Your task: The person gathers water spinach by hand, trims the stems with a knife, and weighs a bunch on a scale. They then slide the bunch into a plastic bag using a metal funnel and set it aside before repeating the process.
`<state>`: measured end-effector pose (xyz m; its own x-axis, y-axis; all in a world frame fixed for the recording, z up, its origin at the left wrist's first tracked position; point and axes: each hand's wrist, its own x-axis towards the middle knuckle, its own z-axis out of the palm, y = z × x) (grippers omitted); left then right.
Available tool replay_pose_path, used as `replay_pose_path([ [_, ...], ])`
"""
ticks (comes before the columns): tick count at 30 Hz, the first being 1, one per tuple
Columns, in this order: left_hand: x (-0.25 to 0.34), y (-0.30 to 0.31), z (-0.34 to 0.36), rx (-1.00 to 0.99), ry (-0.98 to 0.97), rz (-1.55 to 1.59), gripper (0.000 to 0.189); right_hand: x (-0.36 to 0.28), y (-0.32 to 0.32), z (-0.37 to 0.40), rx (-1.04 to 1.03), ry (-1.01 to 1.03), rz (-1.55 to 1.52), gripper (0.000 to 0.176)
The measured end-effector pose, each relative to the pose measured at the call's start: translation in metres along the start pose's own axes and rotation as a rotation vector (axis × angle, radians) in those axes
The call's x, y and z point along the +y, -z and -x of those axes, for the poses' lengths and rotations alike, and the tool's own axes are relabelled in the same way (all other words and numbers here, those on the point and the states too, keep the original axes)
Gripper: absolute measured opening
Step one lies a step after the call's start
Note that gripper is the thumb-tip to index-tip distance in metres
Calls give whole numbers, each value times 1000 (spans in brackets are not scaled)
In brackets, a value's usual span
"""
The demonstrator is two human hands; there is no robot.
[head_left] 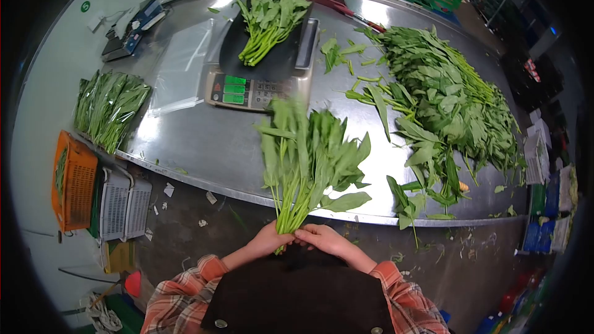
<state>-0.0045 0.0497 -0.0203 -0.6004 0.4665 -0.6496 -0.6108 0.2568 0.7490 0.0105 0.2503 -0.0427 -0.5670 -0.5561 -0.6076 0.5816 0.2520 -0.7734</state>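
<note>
A bunch of long-stemmed leafy greens [303, 167], like water spinach, stands upright before me, leaves pointing away over the table's near edge. My left hand [267, 241] is closed round its lower stems. On the other side, my right hand [325, 240] has its thumb and fingers closed at the stem base, some fingers hidden beneath. Beyond the leaf tips sits a digital scale [265, 94] with a lit green display. Its black pan [232, 55] bears another bunch of greens [272, 25].
A big heap of greens [442, 93] covers the right of the metal table [204, 142]. Clear plastic bags [182, 68] lie left of the scale, near a bagged bunch [110, 108]. A red-handled knife [368, 23] lies behind. Orange [77, 179] and grey crates [125, 204] stand at left.
</note>
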Motion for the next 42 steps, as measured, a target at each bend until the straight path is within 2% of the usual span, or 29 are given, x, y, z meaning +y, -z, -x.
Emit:
replay_pose_path([
  [6,19,5,17,213,21,-306,33,11,-2,-1,-44,-9,-92,39],
  [9,12,16,17,378,-183,-771,38,14,1,-7,-66,-29,-98,36],
  [10,19,19,20,365,-107,-804,39,15,0,-10,-63,-26,-57,36],
  [15,27,44,14,338,-186,-898,36,-25,7,-5,37,88,269,38],
  [16,27,49,13,328,-203,-905,36,-30,8,-3,58,144,214,44],
  [19,29,63,9,329,-271,-942,34,-44,12,-6,60,129,221,46],
  [23,54,81,7,350,-371,-970,33,-43,12,-22,57,64,251,42],
  [26,100,99,-1,372,-431,-816,35,-52,14,-28,85,86,321,43],
  [29,188,120,-8,454,-501,-542,40,-67,15,-28,107,88,368,45],
  [31,238,147,-41,553,-997,-469,42,-78,17,-27,106,69,383,46],
  [35,356,172,-63,751,-1104,-495,38,-88,20,-23,181,6,391,49],
  [38,388,207,-120,918,-990,-589,41,-89,22,-21,200,27,334,45],
  [39,382,223,-149,931,-802,-688,44,-90,23,-20,214,29,316,42],
  [40,370,241,-181,938,-608,-782,47,-90,26,-21,186,-25,280,52],
  [42,339,257,-212,887,-272,-965,60,-89,25,-20,210,-32,190,51],
])
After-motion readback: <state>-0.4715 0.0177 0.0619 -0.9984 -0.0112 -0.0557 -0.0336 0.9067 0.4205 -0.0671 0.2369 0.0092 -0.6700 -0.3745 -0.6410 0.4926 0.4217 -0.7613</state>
